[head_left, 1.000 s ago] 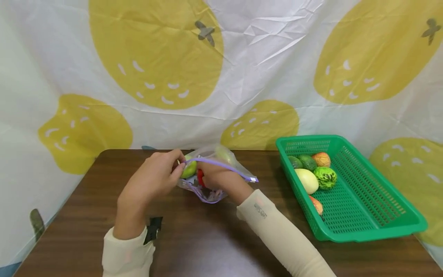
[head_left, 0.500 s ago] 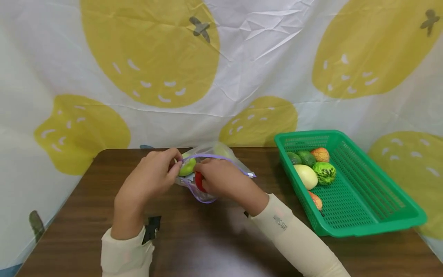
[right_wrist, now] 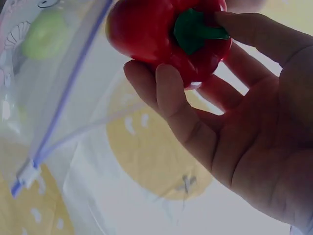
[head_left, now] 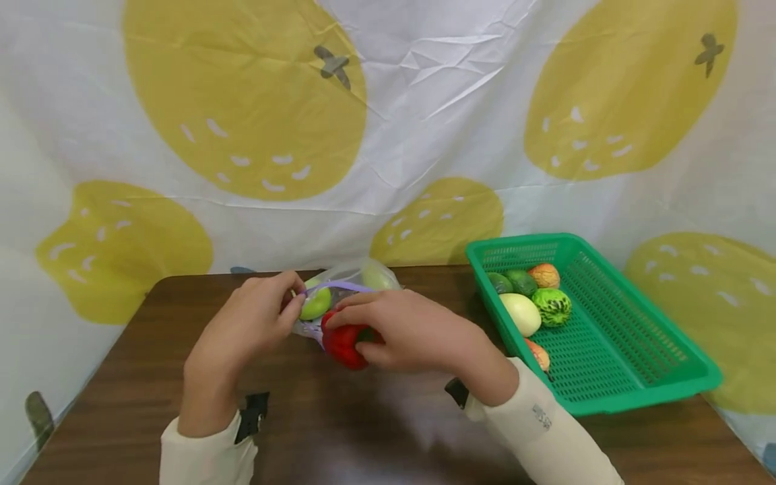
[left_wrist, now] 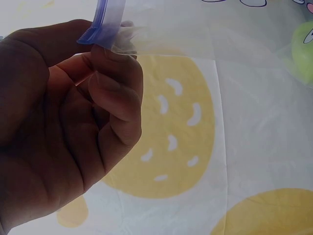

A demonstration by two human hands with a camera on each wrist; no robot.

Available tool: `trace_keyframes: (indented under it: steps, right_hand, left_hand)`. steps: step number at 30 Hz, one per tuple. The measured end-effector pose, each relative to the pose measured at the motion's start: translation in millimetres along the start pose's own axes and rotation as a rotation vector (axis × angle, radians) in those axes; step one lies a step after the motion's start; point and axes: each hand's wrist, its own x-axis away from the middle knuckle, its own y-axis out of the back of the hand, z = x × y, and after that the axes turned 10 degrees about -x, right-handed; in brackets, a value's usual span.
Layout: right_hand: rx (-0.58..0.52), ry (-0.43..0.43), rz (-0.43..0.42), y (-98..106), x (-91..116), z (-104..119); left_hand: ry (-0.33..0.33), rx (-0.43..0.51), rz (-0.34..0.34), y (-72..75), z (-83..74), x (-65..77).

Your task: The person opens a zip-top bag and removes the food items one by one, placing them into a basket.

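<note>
My right hand [head_left: 412, 330] holds a red bell pepper [head_left: 344, 342] with a green stem, fingers and thumb curled round it, at the mouth of a clear zip bag [head_left: 339, 273]. In the right wrist view the pepper [right_wrist: 146, 29] is beside the bag's purple zip strip [right_wrist: 73, 83], outside the bag. My left hand [head_left: 242, 330] pinches the left corner of the bag's zip edge; the left wrist view shows the purple strip [left_wrist: 103, 22] between thumb and finger. Inside the bag lie a green apple-like fruit [head_left: 316, 304] and a paler green one [head_left: 377, 276].
A green plastic basket [head_left: 655, 303] stands on the right of the brown table [head_left: 291, 417]. It holds avocado-like fruits [head_left: 520, 283], a pale yellow oval fruit [head_left: 521, 314], a green striped one [head_left: 552, 306] and reddish-orange ones [head_left: 544, 275]. A lemon-print curtain [head_left: 412, 135] hangs behind.
My right hand has come out of the bag toward the right and nearer me, bringing the red bell pepper with it. The left hand keeps its pinch on the bag's edge.
</note>
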Motion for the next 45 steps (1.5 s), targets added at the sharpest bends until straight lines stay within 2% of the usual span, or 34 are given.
trace_keyframes:
  steps: [6, 15, 22, 25, 31, 38, 45]
  right_hand:
    - [-0.055, -0.023, -0.081, 15, 23, -4]
    - [-0.068, -0.011, -0.15, 34, 48, -13]
    - [-0.106, -0.056, -0.194, 49, 70, -14]
    - [-0.084, -0.073, -0.233, 59, 79, -16]
    - [0.049, -0.116, -0.302, 86, 98, -22]
    - [0.068, -0.173, -0.286, 104, 121, -28]
    - [0.084, -0.174, -0.284, 108, 138, -45]
  left_hand:
    - [-0.006, -0.001, -0.021, -2.1, 1.8, -0.4]
    - [-0.011, -0.022, -0.027, 0.0, 0.6, -0.1]
    - [-0.017, -0.029, -0.036, -0.5, 2.6, 1.1]
    - [-0.016, -0.026, -0.03, -0.4, 3.5, 1.8]
    - [-0.02, -0.016, -0.035, -1.2, 3.5, 0.0]
    - [-0.018, -0.013, -0.026, -2.1, 1.3, -0.2]
    - [-0.005, -0.019, 0.002, 1.8, -0.2, 0.1]
